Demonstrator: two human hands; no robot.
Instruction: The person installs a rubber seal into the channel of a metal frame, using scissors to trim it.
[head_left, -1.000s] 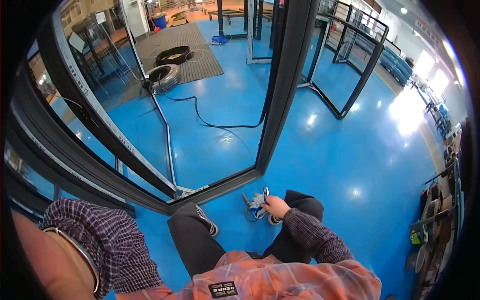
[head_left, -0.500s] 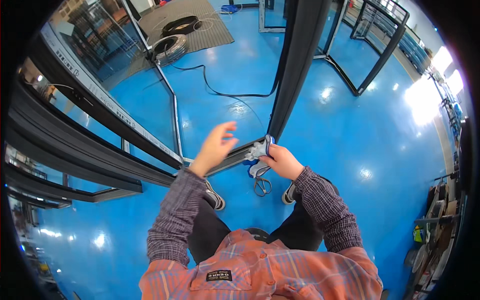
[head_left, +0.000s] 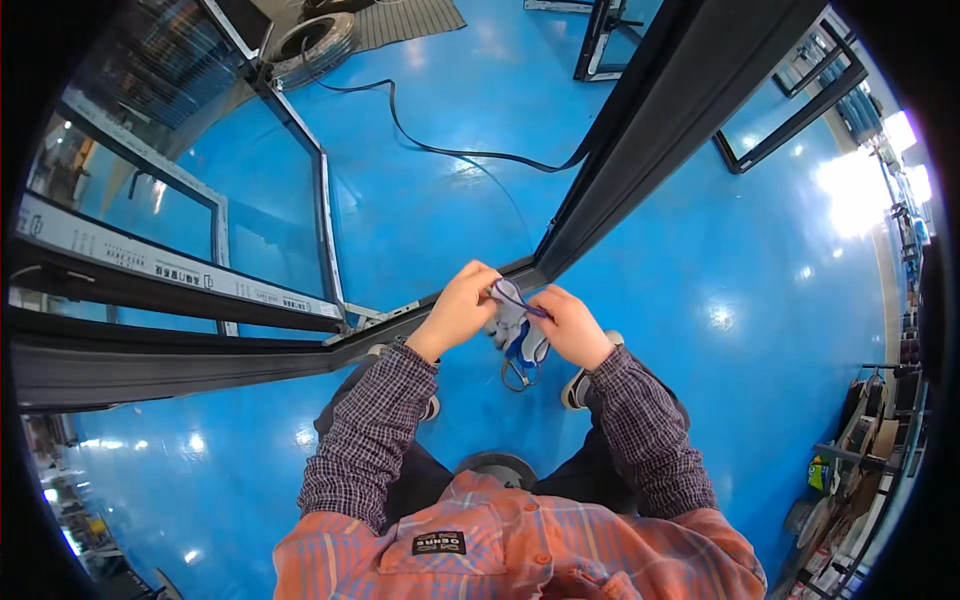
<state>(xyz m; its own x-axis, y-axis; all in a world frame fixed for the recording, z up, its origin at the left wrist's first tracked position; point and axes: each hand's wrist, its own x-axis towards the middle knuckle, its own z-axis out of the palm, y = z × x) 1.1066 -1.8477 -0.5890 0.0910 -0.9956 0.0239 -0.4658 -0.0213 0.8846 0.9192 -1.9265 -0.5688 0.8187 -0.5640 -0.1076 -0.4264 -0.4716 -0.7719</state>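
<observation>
A white-and-grey work glove (head_left: 506, 318) with a blue-edged cuff hangs in front of me between my hands. My left hand (head_left: 461, 312) pinches one side of the cuff, its fingers closed. On the other side, my right hand (head_left: 573, 327) grips the blue edge between thumb and fingers. Some blue and white material, perhaps a second glove, shows just below it. Under that are the loop handles of what looks like scissors (head_left: 516, 380), partly hidden; I cannot tell whether they hang or lie on the floor.
A dark window frame (head_left: 640, 150) rises just beyond my hands, its lower bar crossing near my feet. Glazed sashes (head_left: 270, 190) lean at the left. A black strip (head_left: 440, 150) trails over the blue floor from a coil (head_left: 310, 45). Shelving (head_left: 860, 440) stands at the right.
My left hand was open and apart from the glove; it has moved right and taken hold of the cuff. The view has shifted, with the frame now closer.
</observation>
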